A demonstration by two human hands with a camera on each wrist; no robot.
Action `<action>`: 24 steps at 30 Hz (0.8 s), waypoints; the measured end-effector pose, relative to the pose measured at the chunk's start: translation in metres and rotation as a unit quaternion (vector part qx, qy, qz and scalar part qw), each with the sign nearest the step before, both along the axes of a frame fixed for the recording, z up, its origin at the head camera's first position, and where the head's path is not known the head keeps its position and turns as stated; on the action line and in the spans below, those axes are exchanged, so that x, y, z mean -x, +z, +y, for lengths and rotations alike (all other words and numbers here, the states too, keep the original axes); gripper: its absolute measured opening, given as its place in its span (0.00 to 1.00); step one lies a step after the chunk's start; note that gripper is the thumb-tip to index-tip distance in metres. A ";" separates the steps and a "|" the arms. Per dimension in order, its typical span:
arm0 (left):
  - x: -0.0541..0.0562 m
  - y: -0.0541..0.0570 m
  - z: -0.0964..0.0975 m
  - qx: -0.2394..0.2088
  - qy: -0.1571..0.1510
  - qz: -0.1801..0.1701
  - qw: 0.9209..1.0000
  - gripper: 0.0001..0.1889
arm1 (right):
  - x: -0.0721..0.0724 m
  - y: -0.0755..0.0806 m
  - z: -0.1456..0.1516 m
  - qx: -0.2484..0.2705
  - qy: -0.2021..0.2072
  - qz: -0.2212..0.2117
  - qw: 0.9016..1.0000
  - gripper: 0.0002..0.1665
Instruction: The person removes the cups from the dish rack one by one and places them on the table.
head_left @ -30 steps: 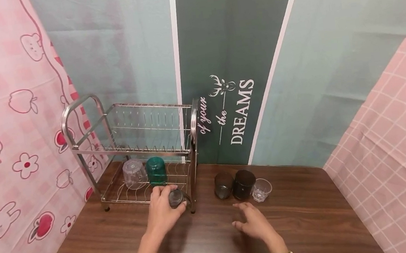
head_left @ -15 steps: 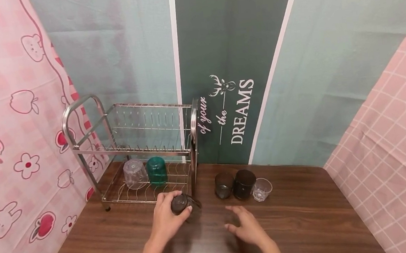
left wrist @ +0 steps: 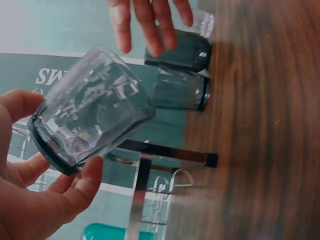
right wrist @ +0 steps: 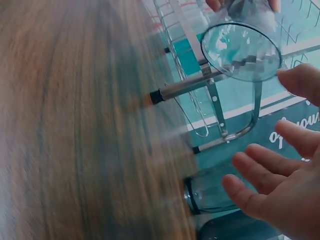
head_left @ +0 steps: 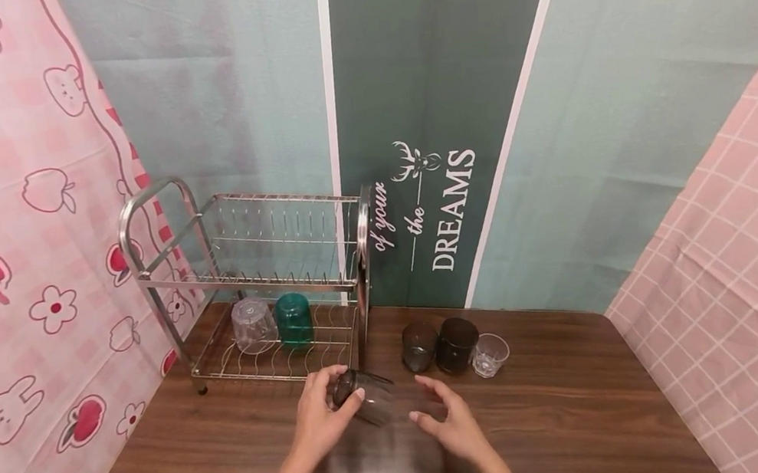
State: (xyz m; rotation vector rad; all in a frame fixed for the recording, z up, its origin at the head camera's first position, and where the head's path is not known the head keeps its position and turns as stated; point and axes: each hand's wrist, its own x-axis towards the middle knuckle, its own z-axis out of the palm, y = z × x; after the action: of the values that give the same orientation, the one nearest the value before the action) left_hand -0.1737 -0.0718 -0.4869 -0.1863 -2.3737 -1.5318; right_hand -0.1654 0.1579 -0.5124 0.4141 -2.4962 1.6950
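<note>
My left hand (head_left: 321, 416) grips a clear smoky-grey glass (head_left: 371, 397) near its base, just in front of the rack. The glass is tilted, its mouth toward my right hand; the left wrist view shows fingers and thumb round the thick base of the glass (left wrist: 95, 110). My right hand (head_left: 457, 421) hovers to the right with fingers spread, apart from the glass and holding nothing. Behind it on the table stand a dark glass (head_left: 420, 348), a darker black glass (head_left: 457, 345) and a small clear glass (head_left: 490, 354).
A two-tier metal dish rack (head_left: 252, 284) stands at the back left. On its lower tier a clear glass (head_left: 254, 327) and a teal glass (head_left: 294, 320) sit upside down. The wooden table (head_left: 578, 416) has fabric hung at its back and sides.
My left hand has brought the smoky glass away from the rack's front, rightward and nearer me, and tipped its mouth to the right. My right hand has shifted left toward it.
</note>
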 end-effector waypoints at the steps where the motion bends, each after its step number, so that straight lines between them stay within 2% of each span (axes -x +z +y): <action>1: -0.001 -0.001 0.001 -0.014 -0.005 -0.004 1.000 0.21 | -0.002 0.004 -0.003 0.021 -0.001 -0.005 1.000 0.30; 2: -0.002 -0.002 0.002 -0.028 -0.010 -0.004 1.000 0.20 | -0.004 0.008 -0.005 0.044 0.000 -0.006 0.999 0.30; 3: -0.005 0.003 0.004 -0.044 -0.015 -0.012 0.999 0.20 | -0.006 0.012 -0.007 0.068 0.002 -0.009 0.998 0.30; 4: -0.007 0.008 0.005 -0.059 -0.021 -0.016 0.998 0.20 | -0.005 0.010 -0.009 0.091 0.005 -0.006 0.996 0.30; 8: -0.008 0.004 0.013 -0.128 -0.042 -0.027 0.991 0.19 | -0.001 -0.005 -0.011 0.167 0.036 -0.001 0.985 0.31; 9: -0.008 0.002 0.015 -0.141 -0.045 -0.032 0.988 0.19 | 0.001 -0.009 -0.011 0.181 0.044 -0.001 0.982 0.32; 11: -0.004 -0.011 0.018 -0.162 -0.051 -0.029 0.985 0.18 | 0.001 -0.012 -0.013 0.207 0.060 -0.004 0.977 0.33; 19: -0.009 -0.019 0.027 -0.193 -0.083 -0.029 0.977 0.17 | -0.002 -0.011 -0.020 0.267 0.066 -0.004 0.961 0.37; 24: -0.009 -0.021 0.029 -0.204 -0.088 -0.036 0.974 0.16 | -0.003 -0.012 -0.020 0.294 0.068 -0.010 0.953 0.36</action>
State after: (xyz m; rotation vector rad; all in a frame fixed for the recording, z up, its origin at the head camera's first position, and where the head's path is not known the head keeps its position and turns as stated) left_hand -0.1648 -0.0430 -0.5080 -0.2548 -2.0780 -2.1020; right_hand -0.1627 0.1377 -0.5241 0.5087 -1.8629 2.3762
